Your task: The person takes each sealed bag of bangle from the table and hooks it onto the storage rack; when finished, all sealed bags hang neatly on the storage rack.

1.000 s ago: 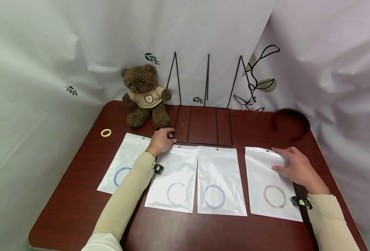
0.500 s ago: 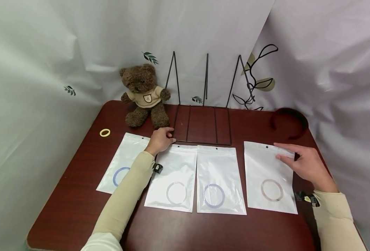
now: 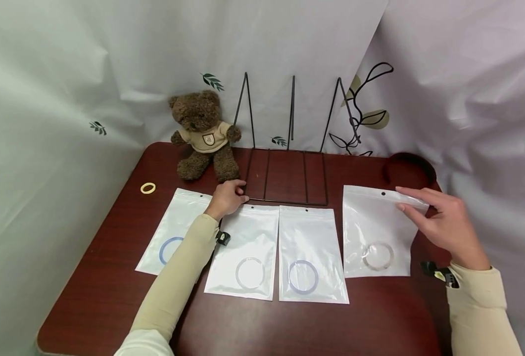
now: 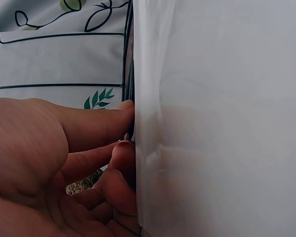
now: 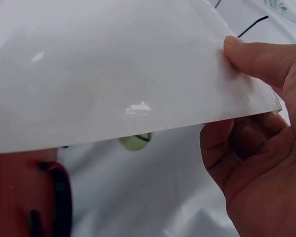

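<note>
My left hand [image 3: 226,199] pinches the near left corner of a black wire rack [image 3: 289,201], thumb and index finger meeting on the dark wire [image 4: 124,59] in the left wrist view. At the right, my right hand [image 3: 455,225] grips a white zip bag [image 3: 373,217] by its top right corner, thumb [image 5: 259,61] on the near face and fingers behind. The bag is tilted up toward me. Inside its lower half a pale brownish bangle [image 3: 392,256] shows through. Two more bags with bangles, a middle bag [image 3: 311,232] and a left-middle bag [image 3: 253,232], lie flat between my hands.
Another zip bag [image 3: 166,222] with a blue bangle lies partly under my left forearm. A teddy bear [image 3: 202,123] sits left of the rack. A yellow ring [image 3: 143,190] lies far left, a dark headband [image 3: 429,170] back right. Fabric walls surround the table [image 3: 307,326].
My right hand has raised the top of the right bag from the table and shifted slightly right. The bag's lower edge has moved away from me. My left hand has stayed on the rack.
</note>
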`<state>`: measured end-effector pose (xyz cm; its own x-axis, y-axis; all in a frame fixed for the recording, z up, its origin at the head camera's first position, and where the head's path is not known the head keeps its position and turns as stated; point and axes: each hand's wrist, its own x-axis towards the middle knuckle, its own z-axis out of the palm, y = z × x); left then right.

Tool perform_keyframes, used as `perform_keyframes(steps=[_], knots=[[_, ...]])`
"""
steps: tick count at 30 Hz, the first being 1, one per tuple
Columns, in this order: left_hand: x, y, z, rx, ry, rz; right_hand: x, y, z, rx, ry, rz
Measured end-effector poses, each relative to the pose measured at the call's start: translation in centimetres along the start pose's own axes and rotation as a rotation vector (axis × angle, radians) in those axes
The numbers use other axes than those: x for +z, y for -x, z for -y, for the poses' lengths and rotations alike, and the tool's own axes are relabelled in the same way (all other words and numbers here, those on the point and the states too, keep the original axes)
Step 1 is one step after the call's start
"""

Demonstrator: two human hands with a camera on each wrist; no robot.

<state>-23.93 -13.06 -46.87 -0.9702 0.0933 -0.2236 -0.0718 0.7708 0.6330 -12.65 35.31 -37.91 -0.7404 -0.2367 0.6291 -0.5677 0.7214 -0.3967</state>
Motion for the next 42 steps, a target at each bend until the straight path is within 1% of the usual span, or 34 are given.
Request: perform_keyframes(steps=[3, 8, 11, 16, 23, 27, 31, 35, 38, 42], knots=[[0.1, -0.1, 0.0, 0.003, -0.002, -0.001, -0.3, -0.7, 1.2, -0.016, -0.023, -0.029], [0.1, -0.1, -0.1, 0.012, -0.004, -0.017, -0.7, -2.2, 4.2, -0.03, -0.036, -0.068], [0.0, 0.0, -0.2, 0.009, 0.005, -0.018, -0.9, -3.0, 5.5, -0.041, -0.051, -0.087], [0.1, 0.0, -0.1, 0.014, 0.001, -0.022, -0.9, -3.9, 6.3, -0.056, -0.079, -0.125], [0.2, -0.1, 0.0, 0.016, 0.004, -0.033, -0.3, -5.3, 7.1, -0.053, -0.06, -0.175], [0.2, -0.1, -0.1, 0.014, 0.002, -0.03, 0.2, -6.0, 6.9, -0.035, -0.078, -0.205], [0.1, -0.1, -0.1, 0.013, 0.007, -0.034, 1.0, -6.7, 5.4, -0.023, -0.107, -0.226], [0.1, 0.0, -0.2, 0.009, 0.008, -0.029, 1.8, -7.6, 4.1, -0.029, -0.134, -0.237], [0.1, 0.0, -0.3, 0.003, 0.009, -0.022, 2.3, -8.3, 3.8, -0.034, -0.15, -0.254], [0.1, 0.0, -0.3, -0.006, 0.01, -0.021, 3.0, -9.4, 4.0, -0.04, -0.147, -0.276]])
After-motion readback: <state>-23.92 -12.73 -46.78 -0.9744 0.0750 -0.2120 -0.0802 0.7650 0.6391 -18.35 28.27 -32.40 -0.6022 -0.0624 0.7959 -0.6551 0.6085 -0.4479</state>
